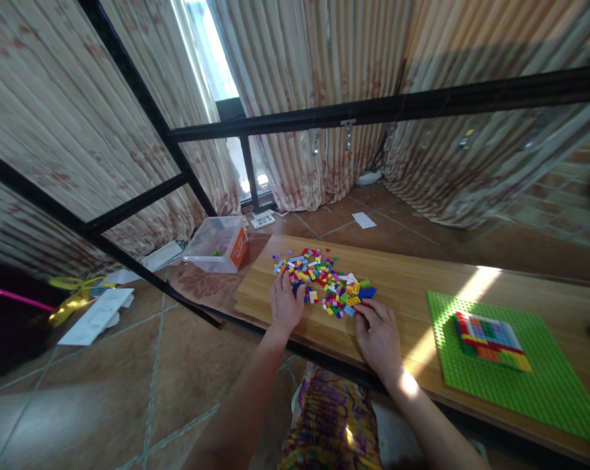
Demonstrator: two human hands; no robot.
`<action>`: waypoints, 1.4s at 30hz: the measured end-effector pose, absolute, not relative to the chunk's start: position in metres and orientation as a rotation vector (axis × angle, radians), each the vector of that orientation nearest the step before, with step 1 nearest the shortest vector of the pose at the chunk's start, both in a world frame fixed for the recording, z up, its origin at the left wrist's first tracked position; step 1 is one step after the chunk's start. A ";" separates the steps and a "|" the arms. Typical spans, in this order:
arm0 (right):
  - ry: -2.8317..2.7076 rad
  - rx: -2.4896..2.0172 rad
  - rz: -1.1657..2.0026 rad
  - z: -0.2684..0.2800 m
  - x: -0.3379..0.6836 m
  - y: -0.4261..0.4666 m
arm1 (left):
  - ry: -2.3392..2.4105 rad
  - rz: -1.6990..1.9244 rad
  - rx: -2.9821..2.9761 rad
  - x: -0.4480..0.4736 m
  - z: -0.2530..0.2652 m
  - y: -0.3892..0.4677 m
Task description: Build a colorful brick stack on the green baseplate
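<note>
A heap of small multicoloured toy bricks [319,274] is spread over the wooden tabletop. My left hand [286,303] rests at the heap's left side, fingers apart and reaching in among the bricks; I see nothing held in it. At the right edge of the heap, the fingers of my right hand [379,331] curl together beside some yellow bricks [354,301] and a blue brick [367,293]. A bit of red shows at those fingertips, too small to make out. Farther right, a built block of bricks [493,343] sits on a green baseplate [552,375].
A clear plastic box [211,245] with an orange label stands beyond the table's left end, a few pieces inside. A black metal frame [285,124] crosses in front of the curtains [295,65]. Papers [96,318] lie on the tiled floor [187,365].
</note>
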State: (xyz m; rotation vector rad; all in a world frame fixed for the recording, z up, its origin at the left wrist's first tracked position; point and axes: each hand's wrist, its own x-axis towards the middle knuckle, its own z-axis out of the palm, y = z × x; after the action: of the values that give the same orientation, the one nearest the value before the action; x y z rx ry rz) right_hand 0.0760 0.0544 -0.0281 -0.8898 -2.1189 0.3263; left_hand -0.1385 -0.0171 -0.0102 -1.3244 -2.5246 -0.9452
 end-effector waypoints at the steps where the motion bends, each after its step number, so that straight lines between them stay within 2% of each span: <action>1: -2.118 -0.891 0.322 -0.028 0.076 0.054 | -2.513 -0.961 -1.341 -0.132 -0.011 -0.016; 19: -2.147 -0.908 0.305 -0.027 0.076 0.054 | -2.251 -1.172 -1.775 -0.055 0.002 -0.001; 26: -2.126 -0.902 0.308 -0.026 0.076 0.054 | -2.243 -1.173 -1.661 -0.090 0.013 0.012; 29: -2.128 -0.899 0.321 -0.026 0.076 0.054 | -2.359 -1.012 -1.546 -0.119 0.017 0.022; 34: -2.119 -0.919 0.353 -0.026 0.075 0.053 | -2.463 -0.733 -1.714 -0.139 0.018 0.021; 42: -2.118 -0.917 0.386 -0.024 0.075 0.052 | -2.358 -0.864 -1.786 -0.135 0.011 -0.016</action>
State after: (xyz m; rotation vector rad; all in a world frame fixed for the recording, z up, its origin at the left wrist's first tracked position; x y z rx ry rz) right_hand 0.0753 0.0523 -0.0242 -0.9173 -2.1180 0.3856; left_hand -0.1348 -0.0157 0.0107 -1.7856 -2.3582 -0.8642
